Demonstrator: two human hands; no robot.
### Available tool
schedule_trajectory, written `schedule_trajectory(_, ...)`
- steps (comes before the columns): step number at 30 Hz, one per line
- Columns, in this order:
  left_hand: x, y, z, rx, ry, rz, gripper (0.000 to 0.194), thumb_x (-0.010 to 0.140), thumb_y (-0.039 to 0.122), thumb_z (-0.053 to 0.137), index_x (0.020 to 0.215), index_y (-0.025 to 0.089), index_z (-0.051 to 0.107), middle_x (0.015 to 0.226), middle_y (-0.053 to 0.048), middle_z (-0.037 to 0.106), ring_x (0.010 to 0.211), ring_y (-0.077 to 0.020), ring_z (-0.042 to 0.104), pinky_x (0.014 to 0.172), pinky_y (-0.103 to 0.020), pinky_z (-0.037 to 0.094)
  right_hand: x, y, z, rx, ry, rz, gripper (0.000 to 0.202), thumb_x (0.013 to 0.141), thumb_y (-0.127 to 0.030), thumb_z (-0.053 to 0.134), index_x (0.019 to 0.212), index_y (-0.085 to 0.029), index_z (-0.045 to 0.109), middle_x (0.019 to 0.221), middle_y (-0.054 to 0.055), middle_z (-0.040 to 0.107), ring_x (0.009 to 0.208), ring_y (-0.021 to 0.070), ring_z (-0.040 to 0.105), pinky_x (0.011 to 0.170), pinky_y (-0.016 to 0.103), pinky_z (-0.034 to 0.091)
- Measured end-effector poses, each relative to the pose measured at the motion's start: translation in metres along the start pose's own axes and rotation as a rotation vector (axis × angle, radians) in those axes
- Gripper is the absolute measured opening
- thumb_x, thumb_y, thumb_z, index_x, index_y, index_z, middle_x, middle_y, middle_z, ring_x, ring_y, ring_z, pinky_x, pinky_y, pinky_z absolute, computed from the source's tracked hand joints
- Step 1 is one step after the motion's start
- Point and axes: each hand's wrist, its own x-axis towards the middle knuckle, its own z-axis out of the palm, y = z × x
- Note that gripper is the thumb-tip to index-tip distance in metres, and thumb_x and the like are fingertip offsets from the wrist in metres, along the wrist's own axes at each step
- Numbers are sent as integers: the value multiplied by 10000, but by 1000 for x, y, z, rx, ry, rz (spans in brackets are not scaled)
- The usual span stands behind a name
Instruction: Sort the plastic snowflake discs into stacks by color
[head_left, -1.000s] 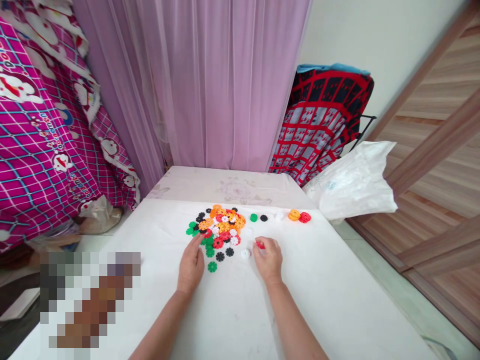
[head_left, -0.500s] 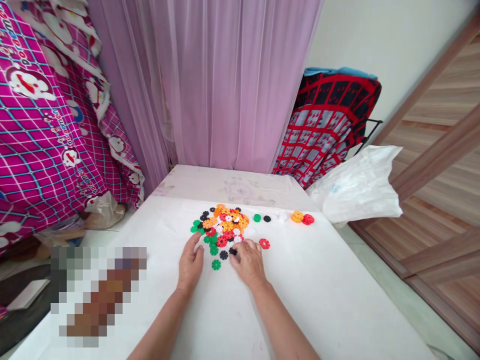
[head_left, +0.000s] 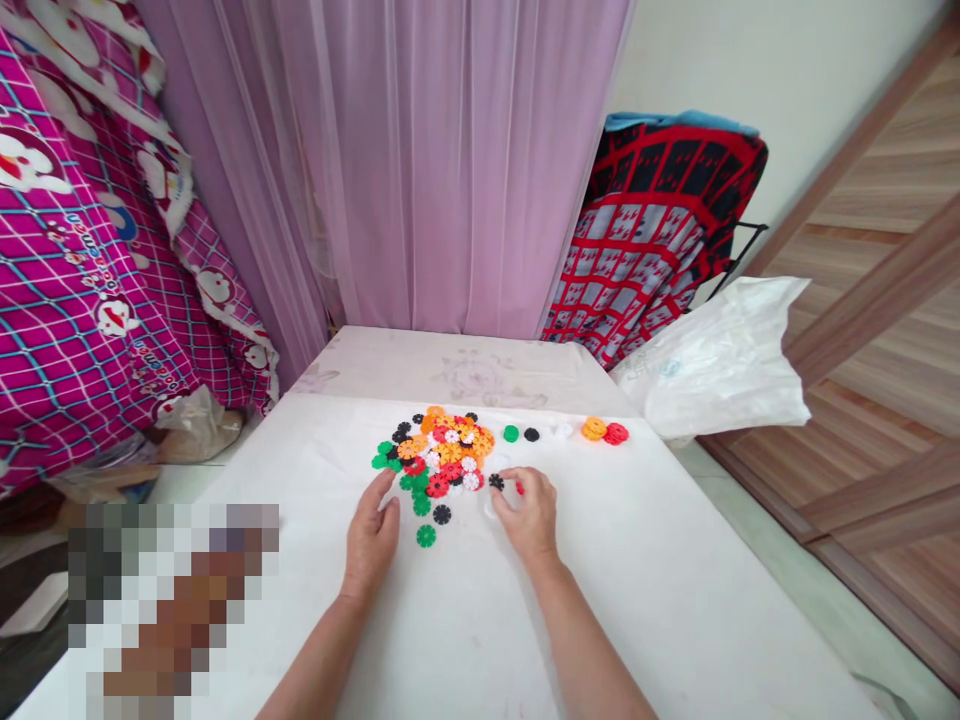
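A heap of notched plastic discs (head_left: 450,452) in orange, red, green, black and white lies mid-table. My right hand (head_left: 531,510) pinches a black disc (head_left: 496,482) between thumb and fingers, just right of the heap. Part of a red disc (head_left: 520,488) shows behind those fingers. At the heap's left edge, my left hand (head_left: 373,528) rests with fingers apart and nothing in it, its fingertips close to the green discs (head_left: 386,455). A loose black disc (head_left: 442,514) and a green disc (head_left: 426,536) lie between the hands.
Beyond my right hand stand small groups of discs in a row: green (head_left: 511,434), black (head_left: 531,435), white (head_left: 561,431), orange (head_left: 593,429) and red (head_left: 616,433). A white plastic bag (head_left: 720,365) sits at the table's right edge. A purple curtain (head_left: 450,170) hangs behind.
My right hand has moved right, away from the heap, carrying the black disc and now partly covering the loose red disc. My left hand stays beside the heap. The view has shifted slightly.
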Motion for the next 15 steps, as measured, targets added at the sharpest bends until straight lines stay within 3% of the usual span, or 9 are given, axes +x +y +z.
schedule_trajectory(4, -1, 6, -2, 15, -30, -12, 400, 836, 364, 538, 1212, 245, 608, 1333, -70, 589, 1241, -220, 538, 1021, -392, 463, 30, 51, -3, -73, 167, 183, 192, 757, -362, 596, 867, -205, 600, 853, 59, 684, 844, 236, 587, 819, 380, 404)
schedule_trajectory(7, -2, 11, -3, 38, -38, -21, 405, 833, 384, 542, 1202, 236, 616, 1340, -78, 584, 1230, -228, 547, 993, -389, 484, 51, 80, 5, -126, 199, 277, 221, 735, -383, 596, 860, -200, 597, 867, 71, 697, 874, 254, 584, 826, 389, 398)
schedule_trajectory(15, -5, 19, -6, 28, -30, -58, 416, 825, 417, 567, 1203, 250, 613, 1317, -65, 606, 1230, -245, 548, 925, -370, 529, 73, 97, 25, -168, 91, 295, 215, 745, -366, 593, 891, -207, 588, 914, 68, 700, 944, 258, 551, 860, 387, 352)
